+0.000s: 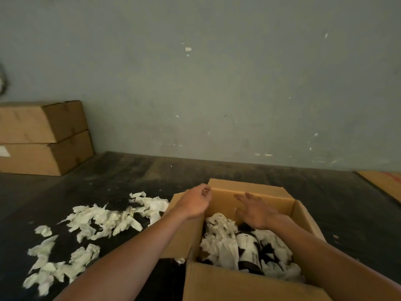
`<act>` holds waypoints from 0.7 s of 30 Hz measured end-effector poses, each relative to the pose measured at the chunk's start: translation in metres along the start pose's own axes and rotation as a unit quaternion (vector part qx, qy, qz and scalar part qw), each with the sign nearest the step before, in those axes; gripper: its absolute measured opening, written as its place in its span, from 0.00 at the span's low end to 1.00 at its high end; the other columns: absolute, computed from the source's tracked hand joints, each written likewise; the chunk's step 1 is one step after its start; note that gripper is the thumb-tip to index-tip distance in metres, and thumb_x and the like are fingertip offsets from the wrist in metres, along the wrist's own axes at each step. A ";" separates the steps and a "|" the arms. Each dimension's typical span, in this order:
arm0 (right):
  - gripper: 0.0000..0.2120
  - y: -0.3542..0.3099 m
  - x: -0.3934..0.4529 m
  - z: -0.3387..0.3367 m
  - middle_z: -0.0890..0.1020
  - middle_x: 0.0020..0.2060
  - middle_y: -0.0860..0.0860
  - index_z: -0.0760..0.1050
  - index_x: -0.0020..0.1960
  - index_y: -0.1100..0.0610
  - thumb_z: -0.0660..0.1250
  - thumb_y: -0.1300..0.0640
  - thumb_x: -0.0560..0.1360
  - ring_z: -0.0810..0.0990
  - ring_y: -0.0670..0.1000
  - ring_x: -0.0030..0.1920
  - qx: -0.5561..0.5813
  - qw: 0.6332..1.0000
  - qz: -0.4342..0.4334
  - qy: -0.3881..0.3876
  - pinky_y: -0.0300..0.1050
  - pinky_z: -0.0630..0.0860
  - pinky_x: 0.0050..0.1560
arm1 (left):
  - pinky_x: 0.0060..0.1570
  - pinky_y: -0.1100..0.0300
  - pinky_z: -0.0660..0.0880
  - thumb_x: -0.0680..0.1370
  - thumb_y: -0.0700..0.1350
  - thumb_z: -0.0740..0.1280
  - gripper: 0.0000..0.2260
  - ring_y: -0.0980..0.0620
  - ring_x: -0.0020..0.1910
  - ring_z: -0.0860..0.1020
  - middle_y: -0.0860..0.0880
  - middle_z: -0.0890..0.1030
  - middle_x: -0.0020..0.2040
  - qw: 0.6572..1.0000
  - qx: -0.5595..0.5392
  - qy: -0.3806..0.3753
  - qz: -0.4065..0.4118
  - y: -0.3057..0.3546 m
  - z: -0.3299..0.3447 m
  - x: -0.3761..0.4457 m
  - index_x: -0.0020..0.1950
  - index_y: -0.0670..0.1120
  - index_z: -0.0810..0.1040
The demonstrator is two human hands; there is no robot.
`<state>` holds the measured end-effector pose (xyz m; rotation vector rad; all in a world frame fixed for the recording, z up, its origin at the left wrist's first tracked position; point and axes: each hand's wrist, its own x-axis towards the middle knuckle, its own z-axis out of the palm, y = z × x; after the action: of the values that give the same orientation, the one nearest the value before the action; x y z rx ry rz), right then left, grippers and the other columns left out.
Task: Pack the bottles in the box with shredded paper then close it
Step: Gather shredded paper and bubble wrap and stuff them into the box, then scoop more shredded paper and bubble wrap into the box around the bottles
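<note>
An open cardboard box (249, 285) stands on the dark floor at lower right, its flaps up. Inside lie dark bottles with white labels (250, 253), bedded in white shredded paper (221, 240). My left hand (194, 204) is at the box's far left corner, fingers curled on the top edge of the far flap (260, 192). My right hand (256, 210) hovers above the paper inside the box, fingers spread, holding nothing.
Loose shredded paper (91, 222) is scattered on the floor left of the box. Two closed cardboard boxes (43, 137) are stacked against the wall at far left. A flat cardboard sheet (386, 183) lies at the right edge. A grey wall rises behind.
</note>
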<state>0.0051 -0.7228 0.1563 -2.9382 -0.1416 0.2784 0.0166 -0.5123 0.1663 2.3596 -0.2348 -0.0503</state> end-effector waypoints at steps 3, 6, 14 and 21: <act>0.31 -0.048 -0.011 0.000 0.44 0.80 0.52 0.44 0.79 0.42 0.53 0.39 0.81 0.44 0.60 0.79 -0.003 1.000 0.008 0.017 0.64 0.51 0.75 | 0.67 0.46 0.69 0.81 0.55 0.58 0.21 0.47 0.71 0.69 0.49 0.70 0.74 0.998 0.029 0.054 0.027 -0.037 -0.036 -0.025 0.74 0.54 0.66; 0.32 -0.104 -0.021 0.010 0.43 0.80 0.52 0.43 0.79 0.42 0.53 0.39 0.81 0.42 0.61 0.79 0.012 0.999 0.010 0.039 0.65 0.51 0.75 | 0.70 0.45 0.66 0.81 0.56 0.57 0.23 0.46 0.74 0.65 0.48 0.64 0.76 0.995 0.061 0.081 0.019 -0.081 -0.077 -0.060 0.76 0.54 0.61; 0.30 -0.272 -0.048 0.087 0.44 0.80 0.53 0.46 0.79 0.42 0.53 0.40 0.81 0.42 0.60 0.79 0.045 0.996 -0.052 0.051 0.64 0.50 0.75 | 0.71 0.45 0.64 0.80 0.57 0.59 0.27 0.44 0.74 0.64 0.45 0.62 0.78 0.993 0.078 0.065 -0.065 -0.235 -0.166 -0.163 0.78 0.52 0.58; 0.33 -0.359 -0.072 0.185 0.43 0.80 0.53 0.45 0.79 0.42 0.56 0.38 0.79 0.42 0.59 0.79 0.075 0.995 -0.066 0.008 0.62 0.53 0.74 | 0.73 0.36 0.57 0.75 0.66 0.63 0.40 0.40 0.79 0.50 0.45 0.47 0.81 0.980 0.070 0.003 -0.186 -0.344 -0.166 -0.248 0.80 0.56 0.45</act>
<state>-0.1288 -0.3476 0.0600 -2.7658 -0.2979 0.2338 -0.1567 -0.1111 0.0375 2.5144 0.2163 -0.2109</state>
